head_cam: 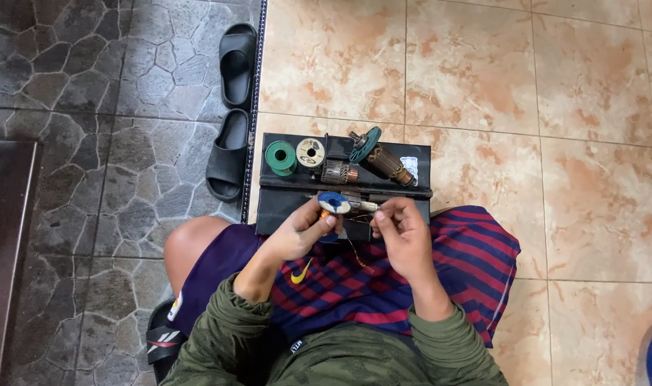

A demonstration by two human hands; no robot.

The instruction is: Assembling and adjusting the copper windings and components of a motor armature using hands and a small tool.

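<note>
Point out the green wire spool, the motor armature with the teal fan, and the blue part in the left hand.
green wire spool (280,156), head view, top flange
motor armature (384,162), head view, copper windings
blue part (333,202), head view, top face

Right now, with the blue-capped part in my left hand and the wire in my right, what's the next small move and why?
Probably draw the wire taut with the right hand. It sags in a loop over the lap between the hands, while the left hand grips the blue-capped part above the black tray. Slack wire could kink or tangle.

left hand (297,232) fingers curled, right hand (401,232) fingers pinched
</note>
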